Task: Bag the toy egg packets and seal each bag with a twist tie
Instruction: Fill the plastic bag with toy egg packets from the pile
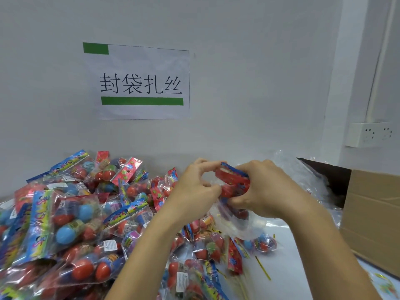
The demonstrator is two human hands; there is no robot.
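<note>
Packet (232, 184) with a red header card sits at the centre right of the frame, above the desk (287, 245), partly inside a clear bag (238, 224) that hangs below it. The right hand (259, 191) has its fingers curled around the packet from the right side. The left hand (194, 187) pinches the edge of the clear bag just left of the packet, with thumb and fingers bent.

Below the hands, on the white desk, thin yellow twist ties (263, 268) lie near some loose packets. A large pile of toy egg packets (71, 213), with red and blue eggs, fills the lower left of the frame. At the right edge stands a brown cardboard box (372, 217), and crumpled clear plastic (303, 176) lies between it and the hands.

On the wall in the upper left is a paper sign (140, 83) with black characters and green bars. A white socket (370, 134) is at the upper right.
</note>
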